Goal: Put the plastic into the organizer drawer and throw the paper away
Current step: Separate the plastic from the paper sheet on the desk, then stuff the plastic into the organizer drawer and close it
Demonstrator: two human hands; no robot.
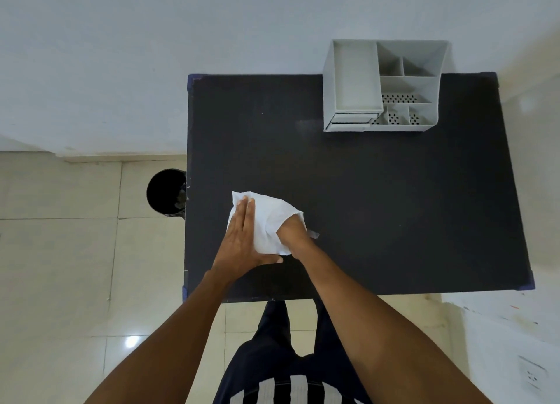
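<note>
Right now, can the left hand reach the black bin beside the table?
Probably yes. The left hand lies flat on the white paper near the table's left edge, and the black bin stands open just past that edge, with nothing between them.

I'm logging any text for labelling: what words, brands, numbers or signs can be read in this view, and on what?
None can be read.
The grey organizer, the white paper under both hands, the black table and the black bin show no print.
</note>
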